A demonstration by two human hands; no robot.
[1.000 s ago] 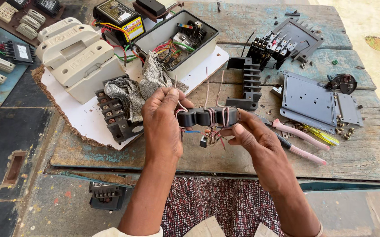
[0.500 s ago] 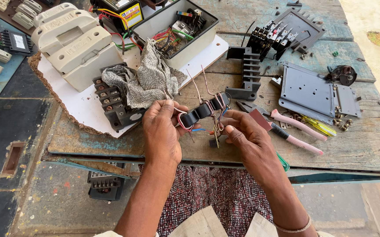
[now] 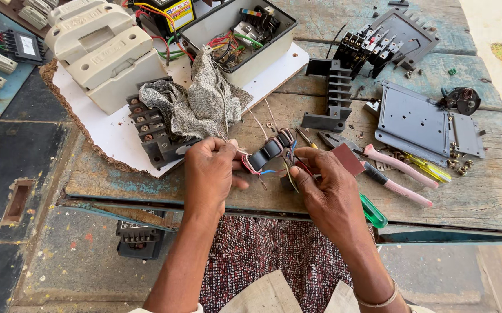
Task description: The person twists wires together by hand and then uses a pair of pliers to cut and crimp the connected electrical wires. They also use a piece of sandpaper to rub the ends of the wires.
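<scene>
We are working over a worn wooden workbench (image 3: 483, 197), its planks scuffed and stained with blue paint. At the far left a bulky cream switch housing (image 3: 97, 49) is sitting on a white board (image 3: 103, 136), and beside it an open grey box (image 3: 236, 37) is spilling coloured wires. A crumpled grey cloth (image 3: 196, 104) is lying over a black terminal block (image 3: 149, 130). To the right a grey metal plate (image 3: 419, 119) is resting flat, with pink-handled pliers (image 3: 390, 168) just in front of it. Our left hand (image 3: 210, 171) is pinching one end of a small black coil assembly (image 3: 268, 152), fingers closed around it, just above the bench's near edge. Our right hand (image 3: 323, 185) is gripping the other end (thumb and fingers curled among its thin loose wires).
</scene>
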